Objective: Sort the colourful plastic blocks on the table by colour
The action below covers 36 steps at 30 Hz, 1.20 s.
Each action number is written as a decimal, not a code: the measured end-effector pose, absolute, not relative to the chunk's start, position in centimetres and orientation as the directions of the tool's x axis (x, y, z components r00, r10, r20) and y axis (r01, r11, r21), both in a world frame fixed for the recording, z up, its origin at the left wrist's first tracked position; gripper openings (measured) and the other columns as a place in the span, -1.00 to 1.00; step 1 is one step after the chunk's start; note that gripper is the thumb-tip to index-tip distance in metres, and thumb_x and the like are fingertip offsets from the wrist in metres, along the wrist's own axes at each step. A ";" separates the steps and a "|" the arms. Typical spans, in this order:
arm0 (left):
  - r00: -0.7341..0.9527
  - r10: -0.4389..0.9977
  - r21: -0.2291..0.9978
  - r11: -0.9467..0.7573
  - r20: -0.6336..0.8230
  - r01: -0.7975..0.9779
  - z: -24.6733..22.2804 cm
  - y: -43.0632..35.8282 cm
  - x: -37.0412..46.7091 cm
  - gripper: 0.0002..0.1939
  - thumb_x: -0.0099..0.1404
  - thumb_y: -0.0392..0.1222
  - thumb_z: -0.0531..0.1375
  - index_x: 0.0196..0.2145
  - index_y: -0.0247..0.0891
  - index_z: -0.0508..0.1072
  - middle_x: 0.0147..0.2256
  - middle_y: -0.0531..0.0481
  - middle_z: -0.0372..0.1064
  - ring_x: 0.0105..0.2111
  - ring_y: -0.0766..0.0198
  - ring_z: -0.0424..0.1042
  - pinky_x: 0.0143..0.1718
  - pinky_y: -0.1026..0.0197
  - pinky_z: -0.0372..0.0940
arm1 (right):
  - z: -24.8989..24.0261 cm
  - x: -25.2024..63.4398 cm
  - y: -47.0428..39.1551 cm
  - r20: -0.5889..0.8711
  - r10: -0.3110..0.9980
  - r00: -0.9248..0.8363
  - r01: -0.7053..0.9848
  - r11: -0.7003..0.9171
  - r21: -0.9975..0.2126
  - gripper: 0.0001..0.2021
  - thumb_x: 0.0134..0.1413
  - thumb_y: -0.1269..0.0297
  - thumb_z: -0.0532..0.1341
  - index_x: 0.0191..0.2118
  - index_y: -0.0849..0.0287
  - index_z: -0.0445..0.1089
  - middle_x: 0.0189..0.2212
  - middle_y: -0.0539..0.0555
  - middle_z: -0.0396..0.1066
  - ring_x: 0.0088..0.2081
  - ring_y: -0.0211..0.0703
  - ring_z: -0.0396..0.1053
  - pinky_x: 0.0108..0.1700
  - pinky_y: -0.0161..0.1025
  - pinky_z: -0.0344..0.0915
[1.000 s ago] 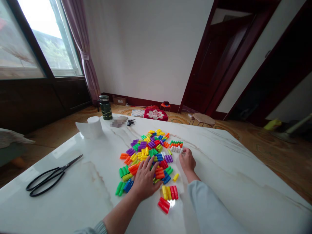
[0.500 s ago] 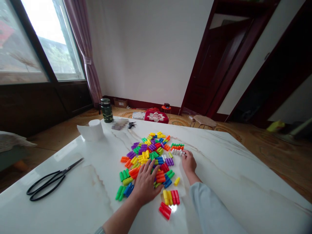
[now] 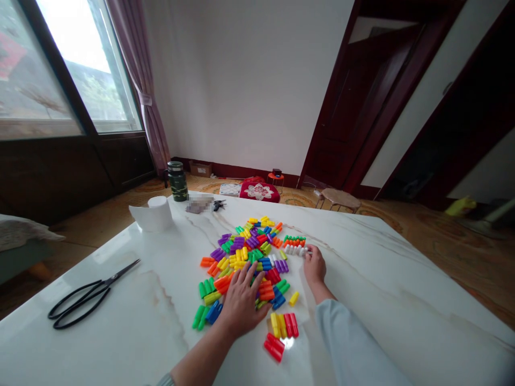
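A loose heap of small plastic pieces (image 3: 241,254) in many colours lies on the white marbled table (image 3: 362,257). My left hand (image 3: 242,300) rests over the near part of the heap, its fingers spread. Beyond the heap's right side, my right hand (image 3: 315,262) has its fingers closed at the right end of a row of white pieces (image 3: 295,250). An orange and green row (image 3: 295,241) lies just behind that one. Nearer me are yellow and red pieces (image 3: 284,325), a red group (image 3: 274,347) and a single yellow piece (image 3: 294,298).
Black-handled scissors (image 3: 92,296) lie at the left. Towards the back left stand a white paper roll (image 3: 156,215) and a green camouflage flask (image 3: 177,182), with a blurred item and small black keys (image 3: 219,205) beside them. A round stool (image 3: 340,199) is behind the table.
The whole view has shifted slightly. Both hands keep nearly the same places relative to the pieces; my right hand still has its fingers at the white row's end.
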<state>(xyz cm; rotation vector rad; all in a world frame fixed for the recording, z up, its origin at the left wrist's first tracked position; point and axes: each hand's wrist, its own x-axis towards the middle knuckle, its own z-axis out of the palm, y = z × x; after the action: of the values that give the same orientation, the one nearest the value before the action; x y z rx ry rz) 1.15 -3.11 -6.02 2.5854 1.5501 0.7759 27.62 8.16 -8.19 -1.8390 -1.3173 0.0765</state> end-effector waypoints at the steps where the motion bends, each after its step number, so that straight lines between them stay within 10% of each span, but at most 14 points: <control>1: 0.380 0.836 0.274 -0.503 0.395 0.820 -6.0 -3.1 1.1 -0.27 0.17 0.07 0.24 0.25 -0.14 0.22 0.33 -0.18 -0.01 0.30 -0.19 0.01 0.25 -0.26 0.01 | -8.2 27.7 8.2 0.411 0.794 0.448 0.743 -0.074 -0.665 -0.64 0.01 0.42 -0.01 -0.08 0.19 0.37 -0.13 0.15 0.44 -0.13 -0.09 0.37 -0.11 -0.21 0.25; 11: 0.374 0.829 0.279 -0.508 0.415 0.815 -6.0 -3.1 1.2 -0.27 0.14 0.05 0.26 0.24 -0.15 0.25 0.32 -0.18 0.02 0.29 -0.19 0.02 0.25 -0.25 0.01 | -7.7 25.3 5.1 0.491 0.723 0.485 0.700 0.016 -0.714 -0.74 0.10 0.29 -0.01 -0.15 0.18 0.34 -0.20 0.18 0.40 -0.27 -0.11 0.35 -0.15 -0.19 0.30; 16: 0.366 0.826 0.274 -0.504 0.428 0.819 -6.2 -3.1 1.2 -0.30 0.14 0.04 0.25 0.22 -0.16 0.27 0.31 -0.19 0.03 0.29 -0.18 0.03 0.25 -0.25 0.01 | -4.6 20.6 4.3 0.440 0.898 -0.009 0.865 0.228 -0.447 -0.73 0.07 0.35 0.12 -0.11 0.13 0.43 -0.13 0.12 0.47 -0.05 -0.09 0.34 0.09 -0.20 0.19; 21: 0.372 0.824 0.262 -0.507 0.428 0.821 -6.3 -3.1 1.2 -0.29 0.13 0.04 0.26 0.21 -0.17 0.28 0.32 -0.19 0.03 0.30 -0.17 0.03 0.25 -0.24 0.02 | -2.4 17.5 5.6 0.139 0.989 0.052 0.964 -0.013 -0.266 -0.57 0.01 0.31 0.24 0.06 0.09 0.39 0.05 0.16 0.42 0.16 0.06 0.22 0.14 -0.07 0.11; 36: 0.351 0.838 0.265 -0.483 0.418 0.835 -6.1 -3.1 1.2 -0.28 0.16 0.05 0.25 0.23 -0.20 0.25 0.31 -0.22 0.05 0.28 -0.20 0.06 0.24 -0.24 0.03 | -1.5 19.0 6.4 0.047 0.984 0.172 0.819 -0.117 -0.562 -0.87 -0.22 0.30 0.34 -0.44 0.14 0.43 -0.40 0.05 0.50 -0.23 -0.06 0.44 -0.21 -0.24 0.22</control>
<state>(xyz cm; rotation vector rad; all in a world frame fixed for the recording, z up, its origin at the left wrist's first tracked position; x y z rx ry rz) 1.19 -3.10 -6.13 2.5776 1.5947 0.8034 18.99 6.35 -1.53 -1.9904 -1.6970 0.4711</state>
